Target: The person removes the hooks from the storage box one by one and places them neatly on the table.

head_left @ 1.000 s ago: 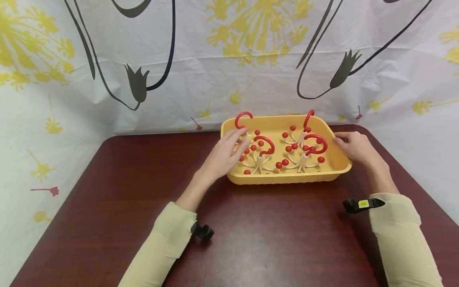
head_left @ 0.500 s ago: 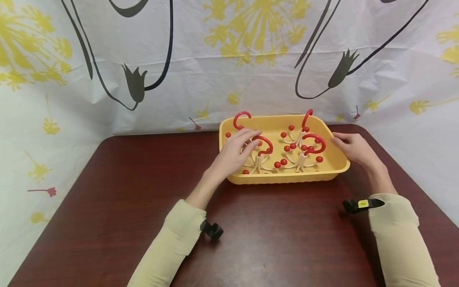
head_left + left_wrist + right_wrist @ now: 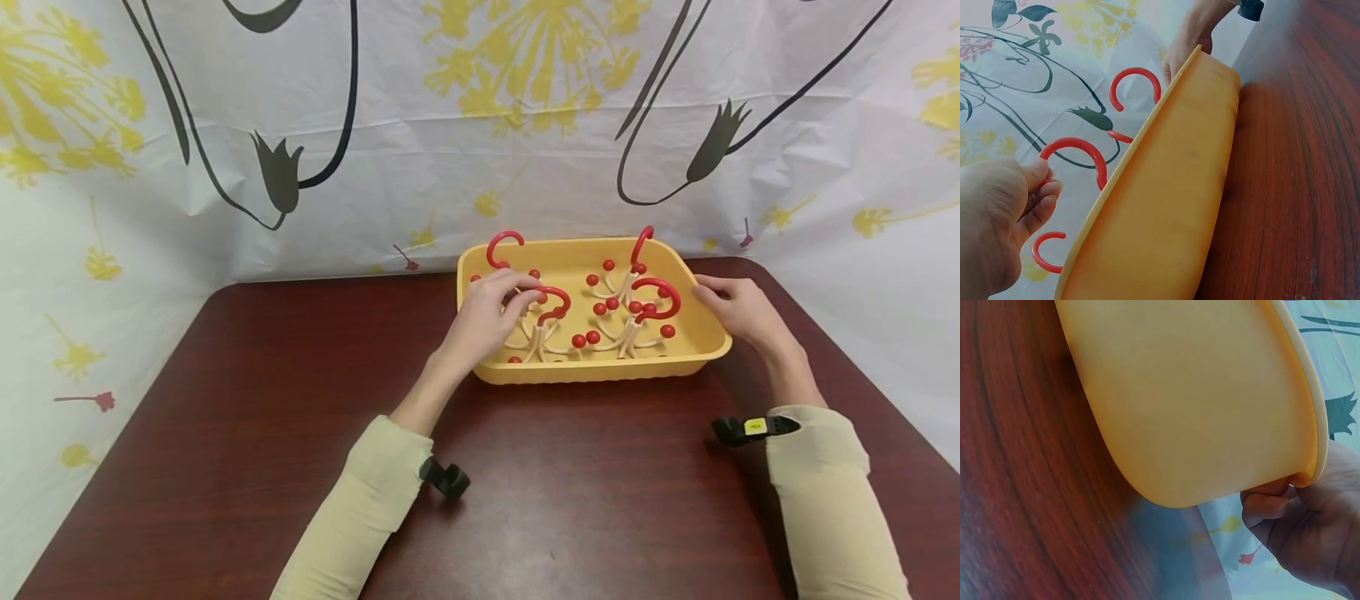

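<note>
A yellow plastic tray (image 3: 600,374) stands at the back of the table and holds several small hangers with red hooks, cream arms and red ball tips. With thumb and finger, my left hand (image 3: 480,321) pinches the hook's free end on the front-left hanger (image 3: 558,302); the left wrist view shows this red hook (image 3: 1079,144) up close. That hanger's arms remain down in the tray. My right hand (image 3: 750,312) grips the tray's right rim, and in the right wrist view its curled fingers (image 3: 1266,506) lie under the rim. My left hand partly hides the back-left hanger (image 3: 504,242).
The dark red-brown table (image 3: 315,375) extends left of the tray and in front of it. A white cloth (image 3: 420,150) with yellow and grey plant prints hangs right behind the tray. Two more hangers, with a back hook (image 3: 643,246) and a front hook (image 3: 675,296), stand in the tray's right half.
My left hand has moved right over the tray's left side and closed on the front-left hanger's hook. My right hand keeps its hold on the rim.
</note>
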`<state>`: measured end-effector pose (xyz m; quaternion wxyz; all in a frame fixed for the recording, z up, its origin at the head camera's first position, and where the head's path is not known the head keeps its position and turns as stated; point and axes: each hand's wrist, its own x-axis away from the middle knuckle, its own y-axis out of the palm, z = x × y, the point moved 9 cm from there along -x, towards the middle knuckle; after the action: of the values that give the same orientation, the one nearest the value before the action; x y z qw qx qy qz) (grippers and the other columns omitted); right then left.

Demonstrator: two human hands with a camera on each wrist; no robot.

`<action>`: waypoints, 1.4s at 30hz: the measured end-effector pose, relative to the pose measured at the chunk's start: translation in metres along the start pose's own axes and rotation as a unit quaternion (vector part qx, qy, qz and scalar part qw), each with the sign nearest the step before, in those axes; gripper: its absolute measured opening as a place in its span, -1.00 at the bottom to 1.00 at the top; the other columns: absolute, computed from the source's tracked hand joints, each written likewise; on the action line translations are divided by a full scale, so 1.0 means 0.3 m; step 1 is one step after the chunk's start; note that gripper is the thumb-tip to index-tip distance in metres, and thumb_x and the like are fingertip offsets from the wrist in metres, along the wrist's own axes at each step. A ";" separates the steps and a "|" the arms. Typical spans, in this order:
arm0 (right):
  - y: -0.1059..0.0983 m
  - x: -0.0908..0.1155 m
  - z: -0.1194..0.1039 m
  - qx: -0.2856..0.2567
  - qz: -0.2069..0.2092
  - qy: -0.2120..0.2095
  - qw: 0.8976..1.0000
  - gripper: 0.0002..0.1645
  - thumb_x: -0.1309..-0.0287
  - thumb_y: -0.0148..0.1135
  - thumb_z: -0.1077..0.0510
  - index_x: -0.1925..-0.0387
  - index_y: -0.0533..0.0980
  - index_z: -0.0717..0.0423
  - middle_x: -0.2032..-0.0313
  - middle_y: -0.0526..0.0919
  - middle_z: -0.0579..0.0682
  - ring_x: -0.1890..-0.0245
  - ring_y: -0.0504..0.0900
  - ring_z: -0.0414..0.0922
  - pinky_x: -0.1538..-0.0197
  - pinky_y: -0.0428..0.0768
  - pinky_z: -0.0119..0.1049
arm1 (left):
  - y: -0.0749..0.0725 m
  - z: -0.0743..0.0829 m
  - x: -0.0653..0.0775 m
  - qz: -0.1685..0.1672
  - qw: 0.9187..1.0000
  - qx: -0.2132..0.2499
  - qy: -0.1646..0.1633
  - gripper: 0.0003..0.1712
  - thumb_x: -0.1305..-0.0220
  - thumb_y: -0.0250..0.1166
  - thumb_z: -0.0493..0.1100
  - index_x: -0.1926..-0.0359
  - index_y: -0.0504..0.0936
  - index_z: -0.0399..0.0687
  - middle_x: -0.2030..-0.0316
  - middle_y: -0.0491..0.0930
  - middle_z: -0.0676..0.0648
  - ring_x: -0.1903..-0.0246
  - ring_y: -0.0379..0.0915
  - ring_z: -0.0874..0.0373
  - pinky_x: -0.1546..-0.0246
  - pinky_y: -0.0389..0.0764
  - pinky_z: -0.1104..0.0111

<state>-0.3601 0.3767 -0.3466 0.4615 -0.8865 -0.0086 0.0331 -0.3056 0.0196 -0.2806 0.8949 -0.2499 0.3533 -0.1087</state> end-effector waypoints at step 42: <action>0.005 0.007 0.003 -0.015 0.005 0.019 1.000 -0.22 -0.51 -0.03 -0.20 -0.41 0.29 0.34 -0.15 0.51 0.49 0.16 0.57 0.11 0.35 0.52 -0.53 | -0.256 0.170 -0.008 0.145 0.983 0.004 0.113 -0.85 -0.37 0.32 -0.30 0.11 0.71 -0.32 0.29 0.65 -0.14 0.40 0.55 0.15 0.33 0.59 0.41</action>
<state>-0.3582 0.3767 -0.3485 0.4483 -0.8937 0.0044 0.0188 -0.2737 -0.0259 -0.2070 0.8564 -0.1784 0.4846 -0.0066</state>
